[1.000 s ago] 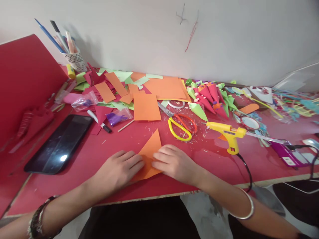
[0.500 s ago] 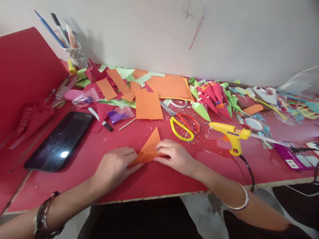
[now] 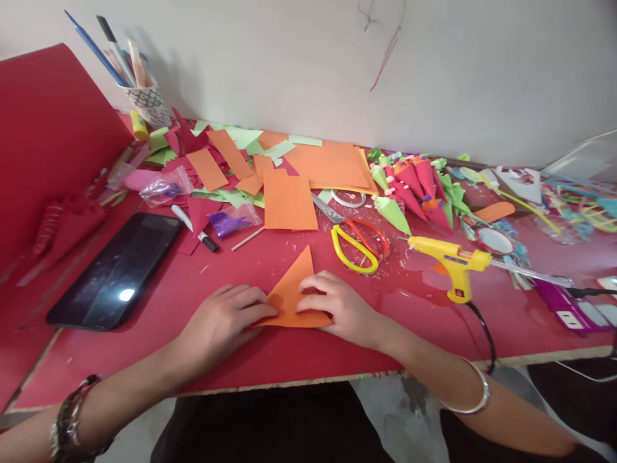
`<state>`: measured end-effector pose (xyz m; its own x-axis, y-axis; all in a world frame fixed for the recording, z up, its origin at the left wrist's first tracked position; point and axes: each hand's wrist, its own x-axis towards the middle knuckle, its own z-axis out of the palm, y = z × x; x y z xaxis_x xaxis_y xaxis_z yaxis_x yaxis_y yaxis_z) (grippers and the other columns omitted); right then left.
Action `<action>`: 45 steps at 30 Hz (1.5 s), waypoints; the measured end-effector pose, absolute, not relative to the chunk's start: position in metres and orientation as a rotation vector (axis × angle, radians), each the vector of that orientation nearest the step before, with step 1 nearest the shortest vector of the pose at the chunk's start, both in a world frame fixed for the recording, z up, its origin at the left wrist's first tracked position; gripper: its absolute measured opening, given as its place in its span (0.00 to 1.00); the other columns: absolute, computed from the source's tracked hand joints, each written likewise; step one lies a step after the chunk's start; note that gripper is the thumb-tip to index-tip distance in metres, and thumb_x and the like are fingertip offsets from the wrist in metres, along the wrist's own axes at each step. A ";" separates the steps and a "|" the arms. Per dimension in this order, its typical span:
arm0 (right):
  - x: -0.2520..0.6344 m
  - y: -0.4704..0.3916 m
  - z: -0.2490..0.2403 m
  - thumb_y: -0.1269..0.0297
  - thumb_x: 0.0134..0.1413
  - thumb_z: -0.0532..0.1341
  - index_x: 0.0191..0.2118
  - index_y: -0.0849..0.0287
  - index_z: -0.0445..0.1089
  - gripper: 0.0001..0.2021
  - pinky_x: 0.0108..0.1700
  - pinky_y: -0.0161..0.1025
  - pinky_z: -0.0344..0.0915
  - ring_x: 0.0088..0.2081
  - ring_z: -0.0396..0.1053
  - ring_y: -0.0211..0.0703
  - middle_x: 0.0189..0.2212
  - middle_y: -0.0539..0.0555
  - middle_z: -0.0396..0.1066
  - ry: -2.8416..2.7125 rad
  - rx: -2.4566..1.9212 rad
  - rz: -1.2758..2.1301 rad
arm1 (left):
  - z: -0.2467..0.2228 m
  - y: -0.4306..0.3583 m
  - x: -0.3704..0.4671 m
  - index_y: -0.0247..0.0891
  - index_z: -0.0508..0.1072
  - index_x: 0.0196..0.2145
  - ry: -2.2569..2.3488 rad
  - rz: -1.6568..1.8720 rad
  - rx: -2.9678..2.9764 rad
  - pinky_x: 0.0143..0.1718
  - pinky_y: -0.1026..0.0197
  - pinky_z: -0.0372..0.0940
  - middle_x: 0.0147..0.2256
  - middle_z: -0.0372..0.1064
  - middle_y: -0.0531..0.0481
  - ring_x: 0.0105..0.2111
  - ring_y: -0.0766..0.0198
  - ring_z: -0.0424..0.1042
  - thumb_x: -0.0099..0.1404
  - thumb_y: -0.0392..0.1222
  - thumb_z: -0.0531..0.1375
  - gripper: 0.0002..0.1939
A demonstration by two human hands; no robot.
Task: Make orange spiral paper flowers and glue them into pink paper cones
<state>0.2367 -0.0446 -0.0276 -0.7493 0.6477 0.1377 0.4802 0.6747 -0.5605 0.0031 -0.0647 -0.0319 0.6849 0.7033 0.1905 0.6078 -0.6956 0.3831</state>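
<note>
A sheet of orange paper (image 3: pixel 292 289), folded into a triangle, lies on the red table with its tip pointing away from me. My left hand (image 3: pixel 226 318) holds the paper's left corner, its fingertips pressed on top; part of the thumb is hidden. On the right side, my right hand (image 3: pixel 340 305) has bent fingers on the paper's face, and its thumb is by the lower right corner. Beyond the triangle lie flat orange paper pieces (image 3: pixel 290 202) and scissors (image 3: pixel 355 244) with one yellow and one red handle.
A phone (image 3: pixel 116 273) lies at left, near a marker (image 3: pixel 195 228). To the right are a yellow glue gun (image 3: pixel 450 263) with a cord and several paper cones (image 3: pixel 412 186). Paper scraps and a pen cup (image 3: pixel 147 103) stand along the wall. A purple power strip (image 3: pixel 569 308) is far right.
The right hand's fingers have shifted slightly left and down over the paper, and the lower right corner now shows. The left hand's fingers have moved a little further onto the triangle.
</note>
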 end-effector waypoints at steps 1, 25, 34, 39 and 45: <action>0.237 -0.045 -0.028 0.70 0.49 0.59 0.36 0.57 0.70 0.07 0.44 0.37 0.60 0.40 0.60 0.39 0.40 0.54 0.65 -2.560 -0.884 0.728 | -0.032 -0.065 0.003 0.41 0.71 0.36 1.044 0.483 2.612 0.33 0.62 0.62 0.33 0.69 0.49 0.32 0.63 0.68 0.63 0.37 0.50 0.10; 0.224 -0.045 -0.032 0.65 0.50 0.59 0.26 0.61 0.61 0.07 0.37 0.38 0.61 0.35 0.61 0.41 0.33 0.54 0.64 -2.363 -1.219 0.666 | -0.032 -0.065 -0.013 0.37 0.65 0.21 1.477 0.335 2.466 0.38 0.56 0.58 0.35 0.64 0.50 0.38 0.60 0.64 0.58 0.43 0.54 0.11; 0.223 -0.045 -0.032 0.65 0.50 0.58 0.26 0.61 0.60 0.07 0.37 0.37 0.61 0.35 0.61 0.40 0.33 0.54 0.63 -2.408 -1.228 0.648 | -0.020 -0.065 -0.006 0.47 0.52 0.57 0.758 0.040 3.018 0.49 0.60 0.52 0.53 0.60 0.53 0.49 0.63 0.61 0.64 0.29 0.44 0.26; 0.223 -0.046 -0.032 0.66 0.50 0.58 0.27 0.61 0.61 0.06 0.38 0.38 0.62 0.35 0.61 0.41 0.33 0.54 0.64 -2.433 -1.238 0.581 | -0.022 -0.065 -0.006 0.46 0.47 0.59 0.741 -0.022 2.999 0.49 0.60 0.53 0.55 0.58 0.53 0.51 0.64 0.61 0.65 0.29 0.42 0.27; 0.223 -0.046 -0.032 0.65 0.50 0.58 0.29 0.62 0.62 0.06 0.37 0.38 0.63 0.35 0.61 0.41 0.33 0.54 0.64 -2.489 -1.239 0.488 | -0.023 -0.067 -0.025 0.41 0.46 0.60 0.735 0.021 2.963 0.53 0.59 0.49 0.57 0.54 0.53 0.53 0.64 0.58 0.65 0.29 0.43 0.27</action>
